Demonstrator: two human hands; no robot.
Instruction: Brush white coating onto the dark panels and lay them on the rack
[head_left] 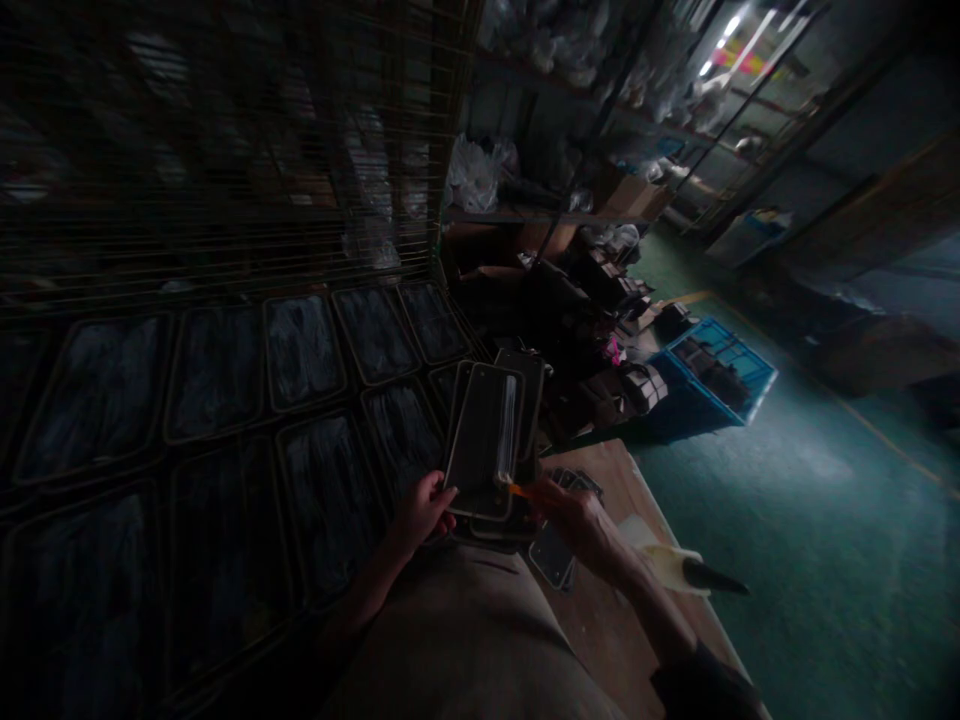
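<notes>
My left hand (421, 515) is closed on the lower left edge of a dark rectangular panel (476, 425) with rounded corners and a pale rim. More dark panels lie under it. In my right hand (581, 522) is a small brush (513, 487) with an orange handle. Its tip touches the panel's lower right part, below a long whitish streak (508, 420). Smaller dark plates (551, 555) lie beneath my right forearm on a wooden tabletop (600, 630). Beside that arm rests a pale container (664, 565) with a black handle (712, 578) sticking out.
Rows of dark panels with whitish smears (304, 350) lie to my left, before a wire mesh (375, 60). Dark boxy pieces (592, 290) are heaped ahead. A blue crate (720, 370) stands on the green floor (825, 500). Shelves behind hold plastic bags (480, 170).
</notes>
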